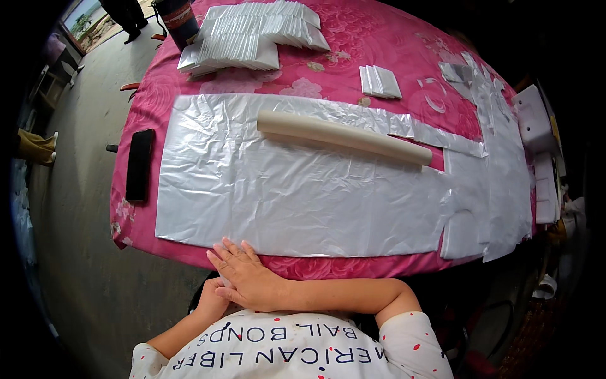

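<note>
My right hand (247, 276) is at the near edge of the table, its fingers stretched out and a little spread over my left hand (213, 301). The left hand is curled close to my body and partly covered by the right. A bit of whitish material shows between them, too small to identify. Just beyond my fingertips, a flat stack of silvery-white plastic bags (303, 208) spreads across the table, with cut handle parts at its right end. On top of the bags rests a beige cardboard tube (344, 137), slanting down to the right.
A pink flowered tablecloth (360, 50) covers the table. Folded plastic bags (252, 31) stand in rows at the back left, near a dark cup (178, 24). A small folded bundle (380, 82) lies back right. A black phone (140, 165) lies left. White containers (536, 120) stand right.
</note>
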Available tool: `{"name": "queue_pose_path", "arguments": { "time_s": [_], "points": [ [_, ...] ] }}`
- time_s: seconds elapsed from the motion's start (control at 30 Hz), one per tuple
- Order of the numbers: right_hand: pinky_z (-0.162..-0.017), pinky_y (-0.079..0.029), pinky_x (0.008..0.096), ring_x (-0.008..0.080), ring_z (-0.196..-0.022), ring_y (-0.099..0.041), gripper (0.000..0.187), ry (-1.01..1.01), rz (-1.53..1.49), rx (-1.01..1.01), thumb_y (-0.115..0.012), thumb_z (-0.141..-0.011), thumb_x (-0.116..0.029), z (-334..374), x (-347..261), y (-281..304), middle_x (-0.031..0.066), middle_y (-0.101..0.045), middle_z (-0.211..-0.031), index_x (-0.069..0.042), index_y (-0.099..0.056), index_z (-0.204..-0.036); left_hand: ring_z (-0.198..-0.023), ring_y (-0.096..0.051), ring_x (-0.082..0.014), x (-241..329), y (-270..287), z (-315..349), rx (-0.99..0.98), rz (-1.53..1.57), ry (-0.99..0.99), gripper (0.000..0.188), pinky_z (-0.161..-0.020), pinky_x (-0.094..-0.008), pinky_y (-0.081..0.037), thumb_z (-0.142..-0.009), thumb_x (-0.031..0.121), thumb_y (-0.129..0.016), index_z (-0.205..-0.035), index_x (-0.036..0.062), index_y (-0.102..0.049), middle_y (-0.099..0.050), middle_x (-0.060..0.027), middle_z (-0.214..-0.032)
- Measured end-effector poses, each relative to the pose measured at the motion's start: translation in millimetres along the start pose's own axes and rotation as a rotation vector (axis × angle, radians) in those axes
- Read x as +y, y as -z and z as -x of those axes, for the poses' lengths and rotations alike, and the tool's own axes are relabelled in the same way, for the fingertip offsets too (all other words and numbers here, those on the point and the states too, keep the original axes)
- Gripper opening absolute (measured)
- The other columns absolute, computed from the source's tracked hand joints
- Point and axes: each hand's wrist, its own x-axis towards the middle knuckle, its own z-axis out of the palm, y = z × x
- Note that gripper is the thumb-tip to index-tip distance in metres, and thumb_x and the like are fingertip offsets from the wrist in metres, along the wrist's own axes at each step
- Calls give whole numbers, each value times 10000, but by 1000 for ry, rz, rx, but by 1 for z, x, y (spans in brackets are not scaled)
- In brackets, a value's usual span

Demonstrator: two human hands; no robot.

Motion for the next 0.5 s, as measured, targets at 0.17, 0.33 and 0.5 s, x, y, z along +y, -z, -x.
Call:
{"name": "queue_pose_path", "arguments": {
  "time_s": [0.17,0.33,0.5],
  "points": [
    [-1099,-124,475,298,-1327,-259,428,195,205,-86,-573,-828,-325,-1,-9,50,167,-470,-1245,-32,-548,-1140,-550,-589,-247,41,-9,10,51,-1128,-841,144,-488,-297,-462,-632,127,-741,-706,64,-635,-603,-72,-621],
    [-926,-413,396,272,-1080,-524,109,107,24,44,-646,-752,-107,8,20,88,84,-593,-876,-39,-618,-831,-680,-622,-259,70,-16,11,31,-1213,-858,323,-591,-333,-502,-633,189,-774,-902,61,-650,-643,-98,-785],
    [-757,-437,258,125,-840,-554,107,-137,-255,565,-664,-825,-122,35,86,194,12,-608,-849,-29,-633,-866,-881,-620,-284,62,-16,6,59,-1136,-983,587,-737,-345,-513,-641,206,-787,-1149,22,-557,-622,-147,-1052]
  ]
}}
